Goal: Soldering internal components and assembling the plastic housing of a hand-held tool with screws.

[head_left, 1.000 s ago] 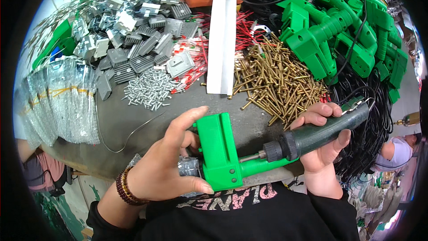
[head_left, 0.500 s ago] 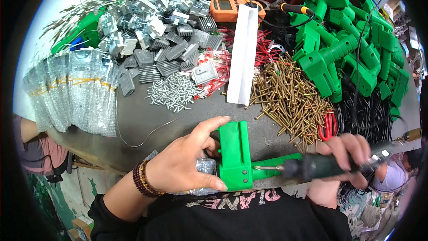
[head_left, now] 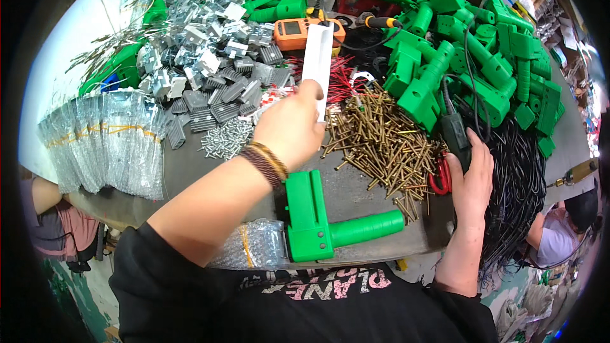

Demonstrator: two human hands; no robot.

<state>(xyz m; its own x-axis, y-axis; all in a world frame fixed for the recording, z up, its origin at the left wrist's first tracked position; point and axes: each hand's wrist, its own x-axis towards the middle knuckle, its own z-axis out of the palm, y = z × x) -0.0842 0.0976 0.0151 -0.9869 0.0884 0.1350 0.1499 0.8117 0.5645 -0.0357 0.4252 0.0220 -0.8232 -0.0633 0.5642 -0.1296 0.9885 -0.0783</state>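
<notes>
Screws (head_left: 381, 143) piled at 12 o'clock; left hand (head_left: 293, 128) reaching there, fingers hidden, grip unclear. Right hand (head_left: 471, 181) clamping screwdriver (head_left: 456, 136), parking it. Green housing (head_left: 324, 222) lying free.

A row of clear plastic packets bound with yellow bands (head_left: 101, 140) lies along the tabletop's (head_left: 190, 165) left edge. A clear bubble-wrap bag (head_left: 254, 251) sits at the near edge. An orange handheld meter with a small grey screen (head_left: 298, 28) lies at the back, beside a flat white rectangular strip (head_left: 318, 57).
</notes>
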